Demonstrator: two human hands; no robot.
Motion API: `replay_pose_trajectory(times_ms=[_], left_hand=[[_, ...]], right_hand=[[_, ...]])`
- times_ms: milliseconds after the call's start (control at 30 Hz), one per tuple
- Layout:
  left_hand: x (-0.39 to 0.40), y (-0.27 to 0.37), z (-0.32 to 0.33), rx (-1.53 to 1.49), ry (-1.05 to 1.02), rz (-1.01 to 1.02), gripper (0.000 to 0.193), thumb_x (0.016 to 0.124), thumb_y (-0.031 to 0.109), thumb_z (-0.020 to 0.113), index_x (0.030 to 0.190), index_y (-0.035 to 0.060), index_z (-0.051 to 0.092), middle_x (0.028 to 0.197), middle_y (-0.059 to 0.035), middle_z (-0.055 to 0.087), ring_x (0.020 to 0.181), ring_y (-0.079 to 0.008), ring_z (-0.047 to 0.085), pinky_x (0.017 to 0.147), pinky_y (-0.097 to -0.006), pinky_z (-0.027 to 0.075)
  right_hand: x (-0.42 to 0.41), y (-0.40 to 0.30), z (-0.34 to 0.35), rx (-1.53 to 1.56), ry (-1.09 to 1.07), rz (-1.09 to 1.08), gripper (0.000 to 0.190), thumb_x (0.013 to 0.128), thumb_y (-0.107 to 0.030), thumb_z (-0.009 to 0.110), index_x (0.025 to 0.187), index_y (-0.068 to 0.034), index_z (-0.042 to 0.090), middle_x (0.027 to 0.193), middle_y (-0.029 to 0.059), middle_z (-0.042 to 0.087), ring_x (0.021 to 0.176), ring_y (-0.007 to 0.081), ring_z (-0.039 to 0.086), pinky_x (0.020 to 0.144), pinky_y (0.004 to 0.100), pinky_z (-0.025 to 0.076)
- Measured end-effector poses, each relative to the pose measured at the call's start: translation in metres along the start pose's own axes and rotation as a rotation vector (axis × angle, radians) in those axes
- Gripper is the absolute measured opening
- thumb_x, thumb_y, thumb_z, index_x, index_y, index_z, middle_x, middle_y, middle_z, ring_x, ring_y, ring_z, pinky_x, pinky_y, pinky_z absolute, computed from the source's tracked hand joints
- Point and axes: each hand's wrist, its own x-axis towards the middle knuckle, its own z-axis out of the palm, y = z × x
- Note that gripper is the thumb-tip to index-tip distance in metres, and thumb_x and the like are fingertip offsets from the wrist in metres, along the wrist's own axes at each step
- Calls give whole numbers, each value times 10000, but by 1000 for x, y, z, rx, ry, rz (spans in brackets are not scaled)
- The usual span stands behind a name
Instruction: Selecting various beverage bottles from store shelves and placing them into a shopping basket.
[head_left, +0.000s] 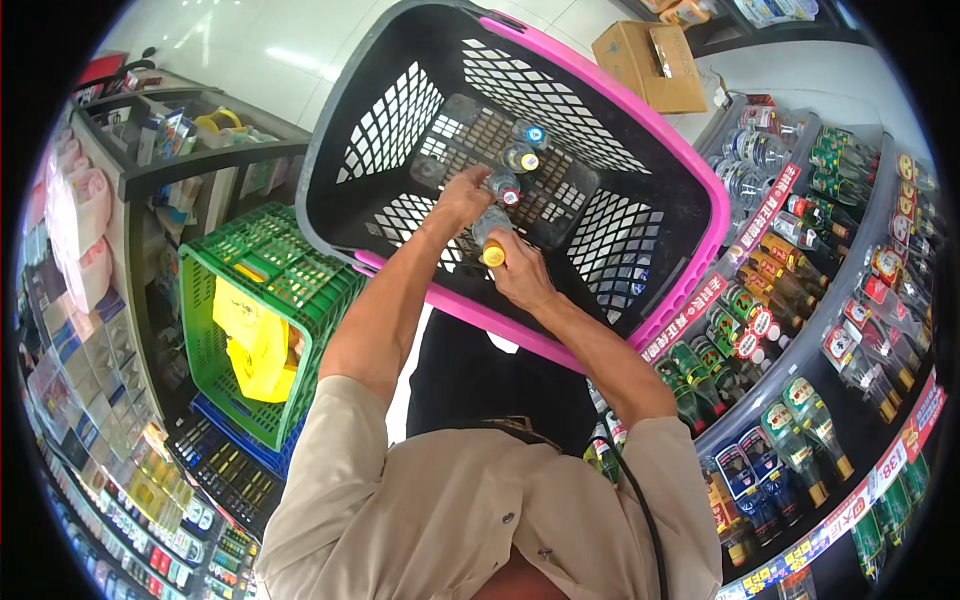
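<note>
A deep black shopping basket (420, 45) with a pink rim stands right in front of me. Both of my hands reach down into it. My right hand (523, 271) grips a clear bottle (491, 222) with a yellow cap, near its neck. Beside that bottle, my left hand (466, 198) touches a clear bottle with a red cap (505, 184); its fingertips are partly hidden, so I cannot tell whether it grips. Farther along the basket floor are a yellow-capped bottle (519, 158) and a blue-capped bottle (532, 133).
Shelves of glass and plastic bottles (780, 262) curve along my right. On the left, a green plastic crate (277, 247) with yellow bags (255, 345) sits on a blue crate (240, 431), beside a stocked shelf unit (139, 247). A cardboard box (637, 67) lies beyond the basket.
</note>
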Motion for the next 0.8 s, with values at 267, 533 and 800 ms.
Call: replay_pose_trajectory(times_ms=[267, 533, 800], left_hand=[[21, 33, 29, 300, -275, 274, 507, 778, 30, 685, 1263, 14, 535, 1177, -176, 622, 1051, -240, 616, 884, -319, 474], [38, 17, 30, 600, -316, 523, 366, 740, 57, 678, 1104, 32, 640, 1051, -187, 644, 943, -334, 636, 827, -382, 497], [51, -4, 37, 656, -246, 643, 310, 732, 32, 651, 1040, 57, 682, 933, -177, 680, 868, -347, 649, 814, -405, 511]], right_hand=[[4, 39, 9, 12, -10, 27, 339, 796, 4, 557, 1126, -29, 491, 1015, 198, 599, 817, 420, 612, 664, 465, 515], [7, 50, 23, 48, -43, 114, 287, 788, 12, 552, 1059, -35, 469, 955, 217, 588, 770, 433, 610, 640, 487, 508], [7, 62, 31, 59, -35, 143, 341, 787, 6, 545, 1115, -30, 460, 1015, 241, 579, 792, 447, 604, 669, 498, 507]])
